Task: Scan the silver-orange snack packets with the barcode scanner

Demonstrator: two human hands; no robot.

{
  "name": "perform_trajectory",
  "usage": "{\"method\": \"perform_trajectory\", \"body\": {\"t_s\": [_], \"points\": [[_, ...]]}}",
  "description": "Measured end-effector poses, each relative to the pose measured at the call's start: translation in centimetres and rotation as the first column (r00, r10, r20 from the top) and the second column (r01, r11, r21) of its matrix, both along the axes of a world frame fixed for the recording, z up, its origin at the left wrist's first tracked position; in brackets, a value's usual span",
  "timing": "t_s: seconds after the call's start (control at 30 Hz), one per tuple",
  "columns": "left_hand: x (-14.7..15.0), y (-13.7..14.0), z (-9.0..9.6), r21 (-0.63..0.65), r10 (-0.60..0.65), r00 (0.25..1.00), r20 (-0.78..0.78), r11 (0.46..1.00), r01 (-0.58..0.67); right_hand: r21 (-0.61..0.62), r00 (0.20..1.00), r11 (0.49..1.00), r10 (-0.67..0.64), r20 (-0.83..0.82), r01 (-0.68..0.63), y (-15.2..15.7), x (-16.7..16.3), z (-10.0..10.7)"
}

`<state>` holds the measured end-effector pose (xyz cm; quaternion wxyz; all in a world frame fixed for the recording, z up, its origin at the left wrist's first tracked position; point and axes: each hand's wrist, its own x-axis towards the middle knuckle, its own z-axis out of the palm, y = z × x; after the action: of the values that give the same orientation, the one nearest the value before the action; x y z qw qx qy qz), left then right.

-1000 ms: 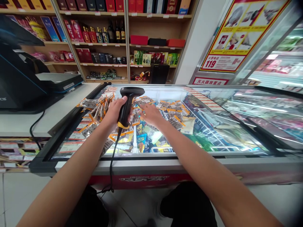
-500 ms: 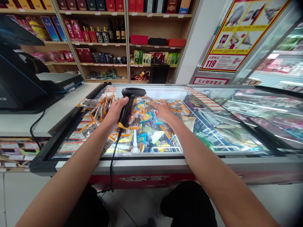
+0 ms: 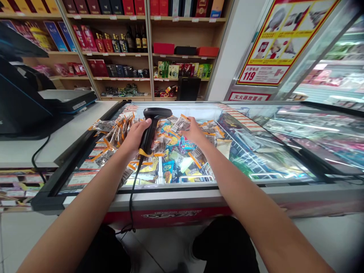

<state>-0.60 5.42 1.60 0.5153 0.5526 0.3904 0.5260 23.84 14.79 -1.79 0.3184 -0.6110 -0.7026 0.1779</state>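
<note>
My left hand (image 3: 138,135) is wrapped round the handle of a black barcode scanner (image 3: 148,136), whose head points to the right above the freezer lid. Its cord hangs down over the front edge. My right hand (image 3: 194,131) pinches a small snack packet (image 3: 181,123) with orange ends, raised and tilted just right of the scanner head. Similar packets lie about on the glass, with a heap of them (image 3: 121,129) left of my left hand and more (image 3: 212,129) beyond my right hand. My right fingertips are partly hidden behind the packet and hand.
The chest freezer (image 3: 176,195) has a glass top; colourful bags (image 3: 170,170) and wire baskets show beneath it. On the left, a counter (image 3: 17,153) carries a black till with a scale (image 3: 68,98). Shelves of boxes and bottles stand behind. A black box (image 3: 188,89) rises at the freezer's back edge.
My right hand has lifted a packet off the glass and now holds it near the scanner head. My left hand keeps the scanner in almost the same place. The view has shifted slightly.
</note>
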Motion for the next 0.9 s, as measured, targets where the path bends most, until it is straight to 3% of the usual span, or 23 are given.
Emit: {"method": "perform_trajectory", "body": {"t_s": [0.07,0.17,0.47,0.57,0.67,0.8,0.9], "points": [[0.1,-0.2,0.1,0.019,-0.013,1.000,-0.016,1.000,0.013,0.045,0.986,0.994,0.100,-0.137,-0.095,-0.2,0.7,0.4],[0.2,-0.4,0.2,0.058,-0.024,0.999,-0.024,0.998,0.025,0.104,0.963,0.979,0.195,-0.184,-0.178,-0.5,0.9,0.9],[0.5,-0.7,0.4,0.048,-0.049,0.998,-0.038,0.998,0.051,0.160,0.959,0.965,0.232,-0.160,-0.207,-0.8,0.5,0.8],[0.4,-0.5,0.3,0.050,-0.042,0.999,-0.025,0.998,0.043,0.121,0.986,0.988,0.111,-0.125,-0.096,-0.4,1.3,1.1],[0.2,-0.3,0.1,0.055,-0.026,1.000,-0.007,0.998,0.027,0.078,0.991,0.988,-0.137,0.000,0.137,0.3,3.4,1.6],[0.0,0.0,-0.1,0.050,-0.022,1.000,-0.003,0.999,0.022,0.032,0.905,0.917,-0.397,0.153,0.397,0.5,6.4,2.0],[0.1,0.0,-0.1,0.049,-0.021,1.000,0.009,0.999,0.020,0.173,0.864,0.876,-0.476,0.162,0.450,0.1,6.5,2.0]]}}
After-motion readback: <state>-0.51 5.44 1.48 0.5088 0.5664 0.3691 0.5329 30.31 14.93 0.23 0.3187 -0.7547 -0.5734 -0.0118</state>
